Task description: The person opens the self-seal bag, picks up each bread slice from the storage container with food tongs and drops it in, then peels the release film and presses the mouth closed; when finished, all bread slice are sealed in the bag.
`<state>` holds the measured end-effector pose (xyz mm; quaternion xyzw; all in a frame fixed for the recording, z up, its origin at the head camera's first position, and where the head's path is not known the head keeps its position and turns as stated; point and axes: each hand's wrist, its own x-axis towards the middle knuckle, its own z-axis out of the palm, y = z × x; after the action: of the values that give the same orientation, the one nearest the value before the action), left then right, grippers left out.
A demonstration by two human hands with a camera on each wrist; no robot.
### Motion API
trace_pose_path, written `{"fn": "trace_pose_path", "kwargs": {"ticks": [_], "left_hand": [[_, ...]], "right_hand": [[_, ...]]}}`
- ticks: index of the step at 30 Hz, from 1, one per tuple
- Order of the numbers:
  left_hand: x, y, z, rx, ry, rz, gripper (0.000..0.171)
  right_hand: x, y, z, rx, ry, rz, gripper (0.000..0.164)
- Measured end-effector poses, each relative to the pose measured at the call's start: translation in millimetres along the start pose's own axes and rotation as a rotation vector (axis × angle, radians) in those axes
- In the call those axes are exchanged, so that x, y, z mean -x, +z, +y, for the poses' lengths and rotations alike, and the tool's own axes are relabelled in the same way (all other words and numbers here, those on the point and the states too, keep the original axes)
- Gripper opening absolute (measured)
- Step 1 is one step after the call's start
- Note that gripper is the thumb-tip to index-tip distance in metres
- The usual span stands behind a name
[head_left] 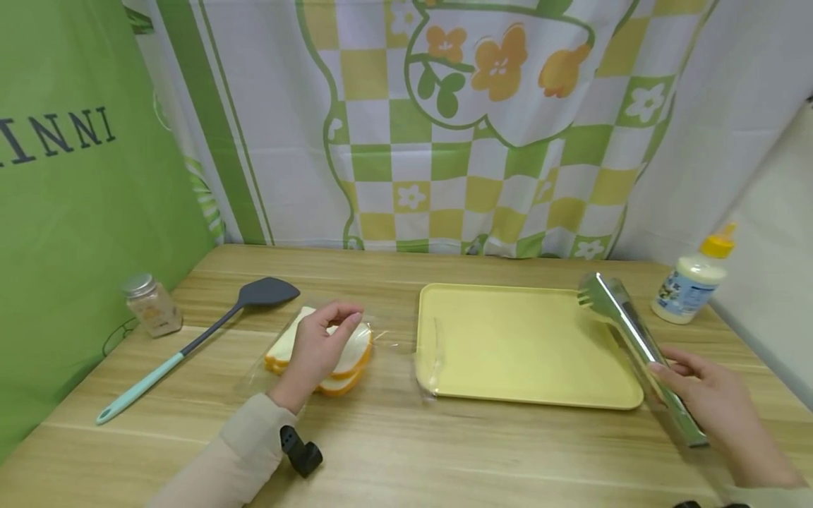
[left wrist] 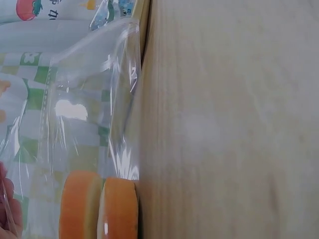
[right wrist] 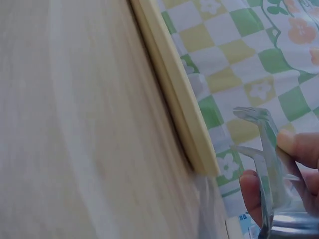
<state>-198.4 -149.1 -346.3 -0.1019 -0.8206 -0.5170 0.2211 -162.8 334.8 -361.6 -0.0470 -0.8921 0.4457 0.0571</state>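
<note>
Slices of white bread with orange crusts (head_left: 357, 351) lie stacked inside a clear plastic bag (left wrist: 75, 134) on the table. My left hand (head_left: 320, 343) is above the bread, pinching the film of the bag between thumb and fingers; the left wrist view shows its fingertips (left wrist: 11, 211) at the lower left edge. The bag's far end reaches over the left rim of a yellow tray (head_left: 521, 346). Beyond the tray's right side, my right hand (head_left: 711, 395) grips metal tongs (head_left: 635, 339), whose toothed ends point away, over the tray's far right corner. In the right wrist view the tong arms (right wrist: 269, 149) stand apart.
A spatula (head_left: 212, 328) with a dark blade and mint handle lies left of the bread. Farther left stands a small glass jar (head_left: 154, 307) with a metal lid. A squeeze bottle (head_left: 689, 286) with a yellow cap stands at the back right. Patterned cloth hangs behind the table.
</note>
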Motion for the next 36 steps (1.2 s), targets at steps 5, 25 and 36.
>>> {"fn": "trace_pose_path", "kwargs": {"ticks": [5, 25, 36], "left_hand": [[0.9, -1.0, -0.5, 0.006, -0.006, -0.004, 0.010], [2.6, -2.5, -0.6, 0.005, -0.017, -0.016, 0.012], [1.9, -3.0, -2.0, -0.015, 0.014, -0.027, 0.011]], "right_hand": [[0, -6, 6, 0.173, 0.079, 0.118, 0.065], [-2, -10, 23, 0.283, 0.168, 0.177, 0.068], [-4, -8, 19, 0.306, 0.162, 0.134, 0.077]]}}
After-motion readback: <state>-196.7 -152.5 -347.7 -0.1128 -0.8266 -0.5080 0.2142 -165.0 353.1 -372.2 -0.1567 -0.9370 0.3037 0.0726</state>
